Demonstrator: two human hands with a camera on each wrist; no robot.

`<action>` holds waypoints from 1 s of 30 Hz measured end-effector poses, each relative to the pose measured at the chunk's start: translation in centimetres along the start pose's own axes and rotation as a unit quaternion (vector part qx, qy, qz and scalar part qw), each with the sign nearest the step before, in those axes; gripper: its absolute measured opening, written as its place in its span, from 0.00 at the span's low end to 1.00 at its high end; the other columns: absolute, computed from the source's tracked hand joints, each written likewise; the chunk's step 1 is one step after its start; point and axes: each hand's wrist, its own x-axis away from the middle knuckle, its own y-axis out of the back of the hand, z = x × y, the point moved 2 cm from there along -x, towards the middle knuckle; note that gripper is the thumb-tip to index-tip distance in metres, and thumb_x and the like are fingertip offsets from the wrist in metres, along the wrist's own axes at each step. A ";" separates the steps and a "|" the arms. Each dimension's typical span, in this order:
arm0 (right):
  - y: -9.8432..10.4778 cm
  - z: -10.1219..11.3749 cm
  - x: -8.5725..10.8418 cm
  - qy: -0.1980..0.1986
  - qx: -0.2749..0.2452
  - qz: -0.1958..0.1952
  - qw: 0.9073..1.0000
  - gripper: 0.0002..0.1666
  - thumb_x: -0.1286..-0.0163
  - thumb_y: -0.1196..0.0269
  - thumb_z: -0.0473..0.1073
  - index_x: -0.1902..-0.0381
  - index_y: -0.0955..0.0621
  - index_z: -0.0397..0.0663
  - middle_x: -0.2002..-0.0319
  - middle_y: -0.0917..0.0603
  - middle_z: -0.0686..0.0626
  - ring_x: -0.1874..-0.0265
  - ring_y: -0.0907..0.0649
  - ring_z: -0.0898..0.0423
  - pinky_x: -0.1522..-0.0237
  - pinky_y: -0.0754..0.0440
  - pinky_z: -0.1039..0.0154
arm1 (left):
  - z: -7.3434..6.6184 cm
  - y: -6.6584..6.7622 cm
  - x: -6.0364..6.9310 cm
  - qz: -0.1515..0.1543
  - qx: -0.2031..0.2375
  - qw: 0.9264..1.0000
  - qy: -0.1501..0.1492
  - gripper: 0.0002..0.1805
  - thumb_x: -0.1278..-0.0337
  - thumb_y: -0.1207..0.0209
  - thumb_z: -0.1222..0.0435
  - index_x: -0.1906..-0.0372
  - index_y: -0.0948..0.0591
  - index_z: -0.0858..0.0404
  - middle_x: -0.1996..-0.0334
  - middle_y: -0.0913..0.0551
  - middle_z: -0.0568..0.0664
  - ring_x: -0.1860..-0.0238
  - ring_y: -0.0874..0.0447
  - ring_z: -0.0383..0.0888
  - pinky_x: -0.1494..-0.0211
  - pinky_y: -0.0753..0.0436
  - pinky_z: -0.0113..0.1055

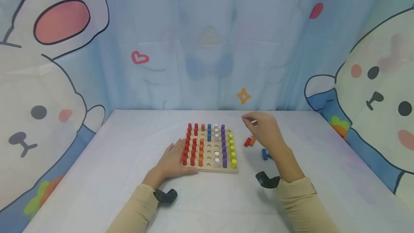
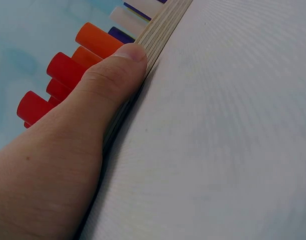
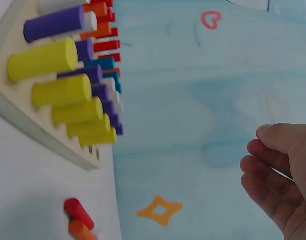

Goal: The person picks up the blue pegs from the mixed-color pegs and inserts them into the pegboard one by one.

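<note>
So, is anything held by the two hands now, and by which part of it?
The left hand holds the wooden board at its near left corner, thumb along the front edge. The right hand shows nothing between its fingers.

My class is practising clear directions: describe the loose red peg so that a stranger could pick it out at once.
On the white table, find the wooden pegboard. Just right of it in the head view, the red peg lies beside an orange peg. It is the only red one seen lying off the pegboard; the other red pegs stand upright in it.
</note>
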 end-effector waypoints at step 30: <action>5.1 -7.2 1.9 -0.106 -0.011 -0.048 0.993 0.21 0.29 0.44 0.50 0.49 0.20 0.41 0.51 0.17 0.38 0.51 0.19 0.42 0.49 0.20 0.44 | -0.2 0.1 0.3 -0.001 0.004 1.000 -0.004 0.67 0.66 0.44 0.25 0.24 0.52 0.61 0.24 0.49 0.52 0.23 0.57 0.47 0.22 0.56 0.49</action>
